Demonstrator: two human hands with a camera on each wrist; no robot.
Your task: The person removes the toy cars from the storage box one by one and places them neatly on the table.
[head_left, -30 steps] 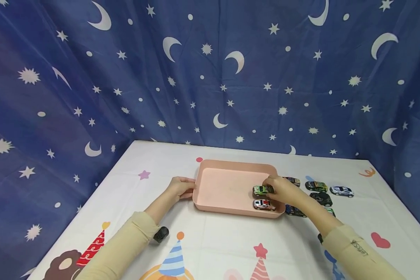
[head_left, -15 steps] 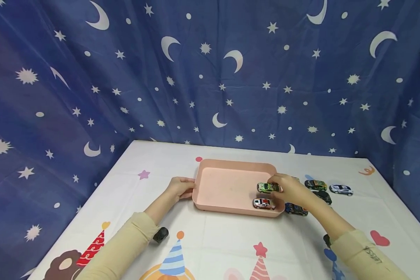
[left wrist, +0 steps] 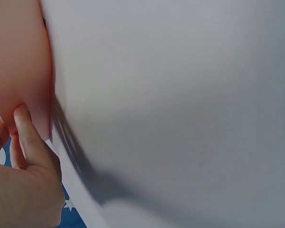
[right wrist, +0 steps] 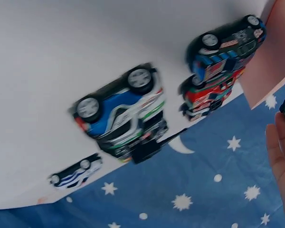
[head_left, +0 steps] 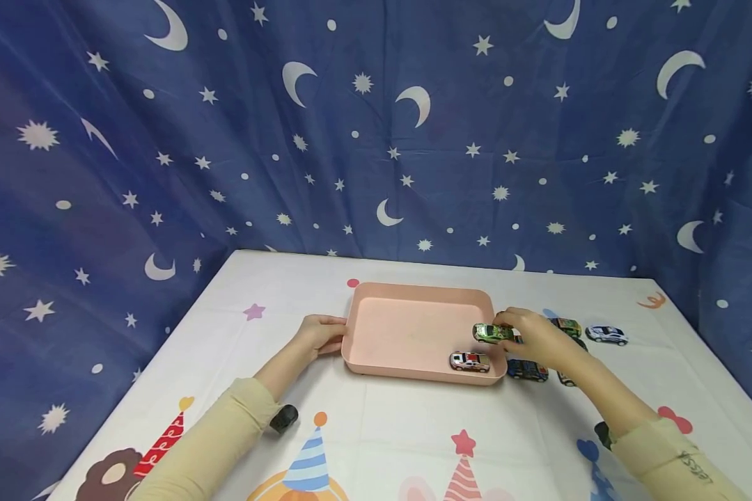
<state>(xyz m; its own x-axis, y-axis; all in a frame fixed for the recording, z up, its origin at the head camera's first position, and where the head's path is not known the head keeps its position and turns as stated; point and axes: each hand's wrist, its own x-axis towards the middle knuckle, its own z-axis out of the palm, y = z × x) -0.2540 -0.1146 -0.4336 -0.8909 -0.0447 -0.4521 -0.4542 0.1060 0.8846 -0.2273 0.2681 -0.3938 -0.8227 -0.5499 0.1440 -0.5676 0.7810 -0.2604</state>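
writing: none readable on the toy cars | right hand [head_left: 533, 335] pinches green car [head_left: 491, 332] above pink tray's [head_left: 413, 293] right rim, carried from inside the tray toward the cars on the table | left hand [head_left: 318, 334] still grips tray's left edge | white car [head_left: 469, 362] stays in tray

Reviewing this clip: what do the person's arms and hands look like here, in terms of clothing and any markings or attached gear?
Both arms wear long, pale beige sleeves that end at the wrists, leaving the left hand and right hand bare: no gloves, and no rings or watch that can be made out. The right sleeve carries small dark lettering near the cuff, too small to read. A small black device sits under the left wrist.
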